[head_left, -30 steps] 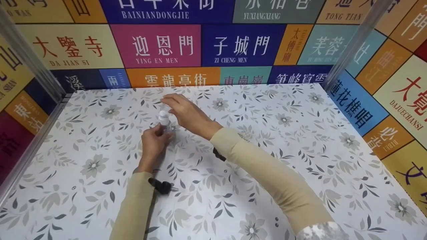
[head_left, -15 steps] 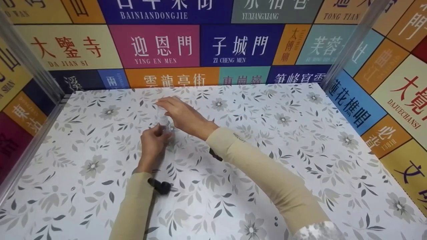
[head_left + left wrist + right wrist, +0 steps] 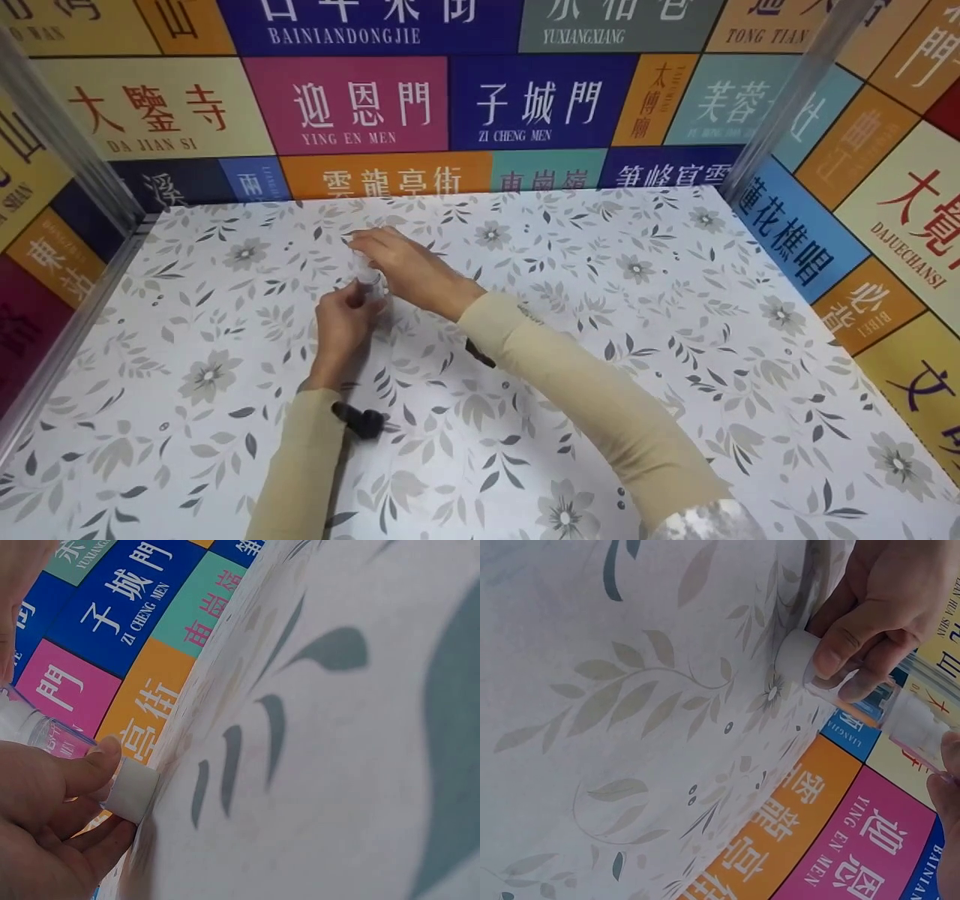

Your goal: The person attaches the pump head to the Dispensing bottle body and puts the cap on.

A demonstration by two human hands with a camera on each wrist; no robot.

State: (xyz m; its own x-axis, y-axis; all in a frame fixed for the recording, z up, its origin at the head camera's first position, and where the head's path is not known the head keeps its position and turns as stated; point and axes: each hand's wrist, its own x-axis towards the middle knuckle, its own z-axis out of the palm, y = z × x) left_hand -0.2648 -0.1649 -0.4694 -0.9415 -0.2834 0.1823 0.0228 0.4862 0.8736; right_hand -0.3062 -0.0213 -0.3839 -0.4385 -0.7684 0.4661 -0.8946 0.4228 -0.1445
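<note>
A small clear bottle with a white base and a white top stands upright on the table. My left hand holds its lower body, thumb on one side and fingers curled on the other. Above it, my right hand pinches a clear cap at the bottle's top. In the right wrist view, only the fingertips of that hand show, at the right edge, and the clear cap surrounds the white top. How far down the cap sits is hard to tell.
A white tabletop with a grey leaf and flower print lies under both arms. Colourful panels with lettering rise behind it and at the sides. Transparent corner posts stand at the back. Each wrist wears a black camera.
My right hand has moved slightly left and then down, bringing the clear cap down over the bottle's white top. The left hand and bottle stay nearly still.
</note>
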